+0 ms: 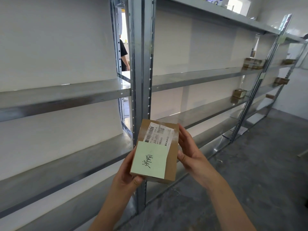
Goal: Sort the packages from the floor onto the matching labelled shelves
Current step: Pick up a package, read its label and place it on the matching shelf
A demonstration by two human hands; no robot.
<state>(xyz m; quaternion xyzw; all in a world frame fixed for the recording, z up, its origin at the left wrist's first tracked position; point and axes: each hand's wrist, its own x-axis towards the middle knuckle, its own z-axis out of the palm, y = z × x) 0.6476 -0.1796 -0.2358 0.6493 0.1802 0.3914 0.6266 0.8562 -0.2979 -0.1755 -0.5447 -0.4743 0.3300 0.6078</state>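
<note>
Package (172,164): a small brown cardboard box is held up in the lower middle of the frame, in front of the shelving.
Note (150,160): a pale green slip with dark handwriting is stuck over the lower left of the box face.
Shipping label (159,133): a white barcoded sticker is seen on the upper part of the box, partly covered by the note.
Left hand (125,172): it is curled round the lower left corner of the box, the thumb pressed on the bottom edge.
Right hand (190,154): its fingers are laid fairly straight along the right side of the box, the thumb touching that side.
Shelving (141,64): grey metal racks are spread across the frame.
Shelved packages (254,63): a few brown boxes are seen at the far right.
Floor (250,172): grey concrete is seen at the lower right.
</note>
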